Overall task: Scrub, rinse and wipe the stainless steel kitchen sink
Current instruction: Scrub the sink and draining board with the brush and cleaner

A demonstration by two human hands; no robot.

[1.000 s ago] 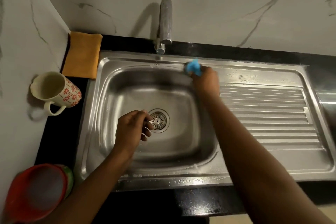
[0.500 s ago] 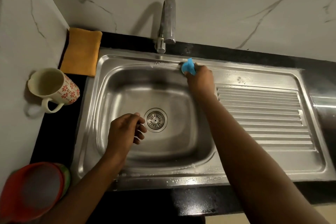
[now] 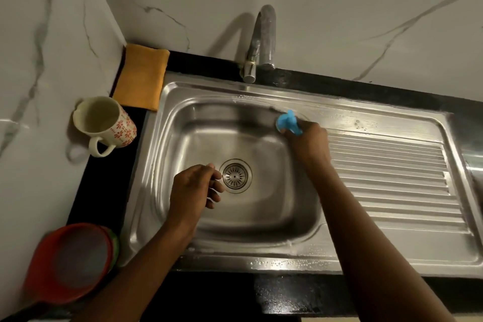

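The right hand (image 3: pixel 305 141) grips the soft-looking blue scrubber (image 3: pixel 287 123) by its near end on the sink (image 3: pixel 339 102)'s wet, likely slippery far rim; the left hand (image 3: pixel 194 191) hangs loose, empty.

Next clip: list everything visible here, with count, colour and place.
counter: one, black, left, back and front edges
sink: one, steel, set in counter, drainboard right
drain strainer: one, steel, basin middle
tap: one, chrome, behind basin
scrubber: one, blue, basin's back right corner
cloth: one, orange, back left
mug: one, cream with red flowers, left
bowls: stacked, red over green, front left
left hand: one, over basin, holding nothing
right hand: one, gripping scrubber
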